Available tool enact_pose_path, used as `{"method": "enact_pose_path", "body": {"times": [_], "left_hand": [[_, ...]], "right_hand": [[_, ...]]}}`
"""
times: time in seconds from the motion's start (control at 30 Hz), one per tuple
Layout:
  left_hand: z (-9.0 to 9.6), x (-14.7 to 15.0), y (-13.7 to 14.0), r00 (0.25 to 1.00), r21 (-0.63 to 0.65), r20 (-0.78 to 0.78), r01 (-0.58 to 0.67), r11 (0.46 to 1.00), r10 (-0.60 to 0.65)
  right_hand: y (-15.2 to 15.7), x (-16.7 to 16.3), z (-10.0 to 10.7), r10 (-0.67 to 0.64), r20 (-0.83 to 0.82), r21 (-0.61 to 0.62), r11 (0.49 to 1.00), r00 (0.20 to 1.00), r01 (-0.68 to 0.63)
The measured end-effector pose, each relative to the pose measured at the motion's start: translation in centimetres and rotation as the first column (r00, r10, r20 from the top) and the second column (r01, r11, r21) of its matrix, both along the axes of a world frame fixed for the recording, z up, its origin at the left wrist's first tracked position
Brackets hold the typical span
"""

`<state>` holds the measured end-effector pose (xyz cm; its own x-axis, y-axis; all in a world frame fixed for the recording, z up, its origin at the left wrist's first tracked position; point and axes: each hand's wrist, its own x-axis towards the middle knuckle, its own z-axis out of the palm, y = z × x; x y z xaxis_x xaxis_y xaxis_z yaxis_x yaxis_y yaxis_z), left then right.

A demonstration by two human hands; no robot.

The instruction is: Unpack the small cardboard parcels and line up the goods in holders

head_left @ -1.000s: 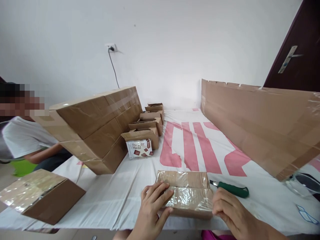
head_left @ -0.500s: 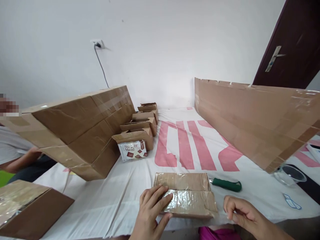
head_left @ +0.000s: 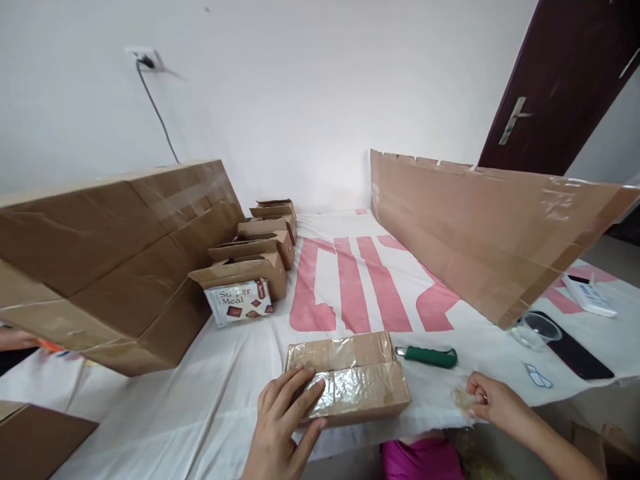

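Note:
A small taped cardboard box [head_left: 350, 387] lies near the table's front edge. My left hand [head_left: 287, 417] holds its left end, fingers across the top and thumb along the front side. To the right of the box, my right hand [head_left: 493, 400] pinches a crumpled scrap of clear tape [head_left: 464, 399] just above the cloth. Behind that hand lies a utility knife [head_left: 430, 356] with a green handle, its metal tip towards the box.
Stacked cartons [head_left: 115, 260] stand at left, beside a row of open small boxes [head_left: 260, 257] and a Supper Meal packet [head_left: 240, 303]. At right are a cardboard panel [head_left: 470, 227], a clear cup [head_left: 533, 331] and a black phone-like slab [head_left: 575, 350]. Another carton [head_left: 47, 440] sits front left.
My right hand has moved right, away from the box, and the scrap of tape now shows in its fingers. My left hand stays on the box. The view has turned right.

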<state>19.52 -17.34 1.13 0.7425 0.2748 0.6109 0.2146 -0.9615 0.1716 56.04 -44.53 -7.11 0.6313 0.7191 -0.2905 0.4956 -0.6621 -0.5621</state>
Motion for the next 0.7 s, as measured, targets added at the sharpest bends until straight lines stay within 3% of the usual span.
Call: {"method": "enact_pose_path", "body": {"times": [0.17,0.3,0.43,0.57,0.7], "left_hand": [[0.1,0.0,-0.5,0.999,-0.034,-0.008,-0.052,0.998,0.052],[-0.2,0.0,-1.0,0.992,-0.068,0.014,-0.126,0.99,0.128],[-0.8,-0.4,-1.2,0.976,-0.124,0.008,-0.213,0.969,0.215],[-1.2,-0.8,-1.2,0.974,-0.231,0.049,-0.205,0.951,0.222],[-1.0,-1.1,-1.3,0.974,-0.293,0.111,-0.159,0.943,0.199]], "right_hand": [[0.0,-0.7,-0.1,0.069,0.273,0.018,0.997,0.96,-0.077],[0.4,-0.9,0.5,0.148,0.474,0.031,0.982,0.868,-0.184],[0.3,-0.1,-0.1,0.138,0.633,-0.001,0.984,0.762,-0.178],[0.3,0.5,-0.9,0.126,0.677,0.043,0.977,0.725,-0.209],[1.5,-0.2,-0.1,0.085,0.691,0.183,0.94,0.717,-0.288]]}}
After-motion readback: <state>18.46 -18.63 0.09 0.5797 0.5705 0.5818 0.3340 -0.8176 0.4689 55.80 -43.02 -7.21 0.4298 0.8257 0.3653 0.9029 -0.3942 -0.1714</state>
